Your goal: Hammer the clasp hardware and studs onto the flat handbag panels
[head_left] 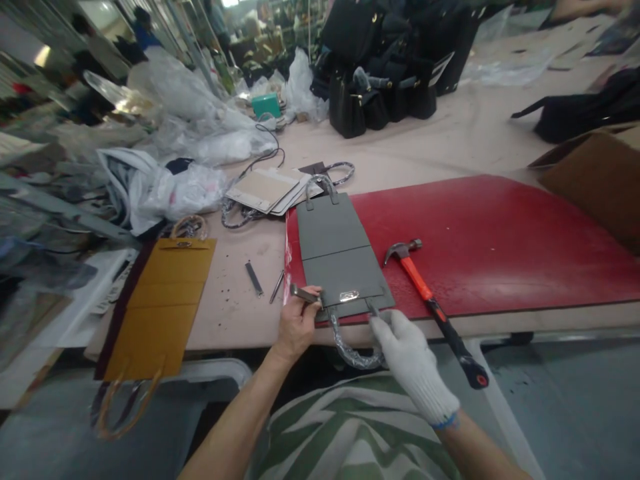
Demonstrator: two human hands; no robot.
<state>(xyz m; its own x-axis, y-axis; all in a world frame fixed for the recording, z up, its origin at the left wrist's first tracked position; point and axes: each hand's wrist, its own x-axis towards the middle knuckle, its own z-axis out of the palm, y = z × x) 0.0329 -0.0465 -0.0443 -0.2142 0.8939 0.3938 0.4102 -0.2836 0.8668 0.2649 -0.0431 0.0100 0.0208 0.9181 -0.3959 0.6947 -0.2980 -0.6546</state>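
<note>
**Bare left hand (299,323) and white knit-gloved right hand (406,353) set at the near corners of a flat grey bag panel (340,230)**

A short dark metal tool (304,294) is pinched between thumb and fingers of the left hand, at the panel's seven o'clock corner. The right hand is placed at five o'clock, its fingertips, partly curled, at one root of a plastic-wrapped grey loop handle (353,357); whether the root is pinched or merely touched cannot be told. The handle is hung past the table edge at six o'clock. A small silver metal plate (349,295) is mounted near that end.

The panel is laid on a glossy red board (525,247). At three to four o'clock, an orange-and-black-handled claw hammer (427,293) is rested on the board, its grip end projected past the edge. Between eight and nine, a mustard-yellow bag panel (165,293) is laid out. At ten to eleven from the left hand, a dark flat metal strip (253,278) and a thin metal rod (277,287) are set down. Black handbags (380,100) are heaped between twelve and one.
</note>
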